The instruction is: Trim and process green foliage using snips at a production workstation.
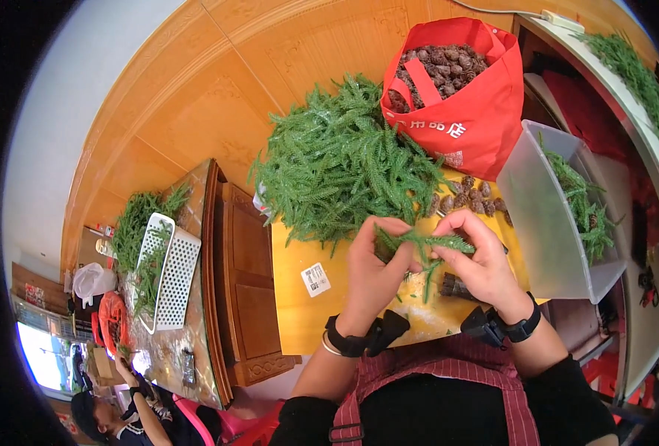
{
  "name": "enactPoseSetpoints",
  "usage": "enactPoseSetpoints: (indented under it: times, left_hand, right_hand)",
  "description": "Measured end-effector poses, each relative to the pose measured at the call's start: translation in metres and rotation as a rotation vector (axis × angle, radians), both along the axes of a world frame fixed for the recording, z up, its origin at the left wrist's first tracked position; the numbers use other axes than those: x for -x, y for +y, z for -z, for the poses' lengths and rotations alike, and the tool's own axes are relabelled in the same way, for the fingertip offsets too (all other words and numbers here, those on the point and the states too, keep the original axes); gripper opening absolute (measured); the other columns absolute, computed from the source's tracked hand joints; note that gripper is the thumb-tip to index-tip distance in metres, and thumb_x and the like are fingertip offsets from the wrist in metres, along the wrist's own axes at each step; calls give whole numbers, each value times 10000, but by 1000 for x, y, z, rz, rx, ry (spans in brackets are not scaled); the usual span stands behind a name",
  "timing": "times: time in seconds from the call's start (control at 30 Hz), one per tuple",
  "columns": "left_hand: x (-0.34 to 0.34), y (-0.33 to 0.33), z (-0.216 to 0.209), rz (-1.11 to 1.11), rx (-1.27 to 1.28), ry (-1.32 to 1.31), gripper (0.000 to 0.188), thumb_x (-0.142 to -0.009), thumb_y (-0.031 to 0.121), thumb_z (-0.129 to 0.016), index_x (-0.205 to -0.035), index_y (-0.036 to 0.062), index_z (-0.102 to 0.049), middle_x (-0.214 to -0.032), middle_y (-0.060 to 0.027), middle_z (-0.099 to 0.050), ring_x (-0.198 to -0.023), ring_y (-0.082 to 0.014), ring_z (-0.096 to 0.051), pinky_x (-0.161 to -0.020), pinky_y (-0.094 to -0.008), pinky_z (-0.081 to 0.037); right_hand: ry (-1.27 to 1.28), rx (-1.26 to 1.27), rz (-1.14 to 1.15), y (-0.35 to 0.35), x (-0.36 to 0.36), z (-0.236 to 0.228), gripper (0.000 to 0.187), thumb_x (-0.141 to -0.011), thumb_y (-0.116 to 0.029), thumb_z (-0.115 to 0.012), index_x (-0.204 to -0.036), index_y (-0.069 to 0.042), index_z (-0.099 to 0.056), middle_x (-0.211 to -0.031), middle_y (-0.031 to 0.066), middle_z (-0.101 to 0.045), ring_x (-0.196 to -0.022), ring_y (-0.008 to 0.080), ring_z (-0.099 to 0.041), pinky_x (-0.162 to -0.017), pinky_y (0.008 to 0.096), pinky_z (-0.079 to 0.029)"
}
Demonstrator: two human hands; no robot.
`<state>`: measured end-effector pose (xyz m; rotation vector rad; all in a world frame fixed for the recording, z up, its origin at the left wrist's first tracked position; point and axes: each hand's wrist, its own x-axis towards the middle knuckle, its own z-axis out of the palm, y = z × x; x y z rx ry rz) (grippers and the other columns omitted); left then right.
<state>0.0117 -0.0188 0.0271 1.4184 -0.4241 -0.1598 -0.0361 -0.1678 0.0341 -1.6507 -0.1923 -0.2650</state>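
Between my two hands is a green artificial pine sprig [427,239], held over the yellow tabletop [292,312]. My left hand [378,264] pinches its left part between thumb and fingers. On the other side, my right hand [482,262] is closed on the sprig with thumb and forefinger. Just beyond them rises a big heap of green pine sprigs [344,160]. Brown pine cones [472,197] lie loose behind my right hand. Partly under that hand is a dark cylindrical thing [456,286], whose kind I cannot make out.
A red bag [485,126] full of pine cones stands at the back. To the right is a clear plastic bin [549,223] holding sprigs. A white label [315,279] lies at left. Further left, a person [132,409] sits by another table with a white perforated basket [173,279].
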Motion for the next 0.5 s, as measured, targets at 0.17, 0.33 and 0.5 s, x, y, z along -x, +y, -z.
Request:
enactPoseSetpoints:
  times: [0.17, 0.33, 0.5]
  left_hand:
    - [7, -8, -11, -44, 109, 112, 263, -761, -97, -423, -1001, -8, -481, -884, -79, -544, -493, -83, -484, -455, -183, -393]
    - [0, 8, 1, 267, 121, 349, 274, -801, -28, -491, -1072, 18, -491, -823, -59, -561, -604, -100, -507, -532, -209, -407]
    - [2, 10, 2, 282, 315, 475, 234, -824, 24, -535, -1053, 10, -489, -816, -66, -558, -620, -119, -512, -567, -225, -415]
  right_hand:
    - [-21, -13, 9, 2, -1, 1, 192, -786, 39, -513, -971, -1, -484, -917, 41, -490, -820, 103, -506, -738, 233, -428]
    - [92, -197, -8, -1, 4, -6, 221, -810, 21, -502, -1030, 0, -494, -950, 39, -484, -808, 88, -501, -726, 219, -422]
    - [82, -225, -27, -2, 4, -6, 202, -824, 13, -492, -1025, 7, -506, -921, 29, -506, -771, 71, -497, -698, 205, -414]
